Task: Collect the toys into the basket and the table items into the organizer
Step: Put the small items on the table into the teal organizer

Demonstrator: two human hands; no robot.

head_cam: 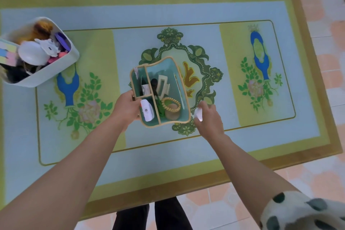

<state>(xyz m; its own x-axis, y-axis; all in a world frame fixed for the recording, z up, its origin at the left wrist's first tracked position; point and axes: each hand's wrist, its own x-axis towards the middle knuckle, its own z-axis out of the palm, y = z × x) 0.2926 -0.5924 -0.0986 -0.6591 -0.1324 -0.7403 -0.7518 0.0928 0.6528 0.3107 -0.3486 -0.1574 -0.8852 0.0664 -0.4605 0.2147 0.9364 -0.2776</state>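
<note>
My left hand (128,107) is closed on the near left edge of the organizer (183,97), thumb over its rim. The organizer stands on the surface (242,145) between my two hands. My right hand (209,117), just right of it, pinches a small white item (198,114) in its fingertips. Coiled hair ties (170,104) lie inside the big compartment. The basket (61,65), full of toys, sits well beyond my left hand, far left.

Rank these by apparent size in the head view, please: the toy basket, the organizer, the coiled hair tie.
1. toy basket
2. organizer, only slightly smaller, so this order is unsure
3. coiled hair tie, clearly smallest
</note>
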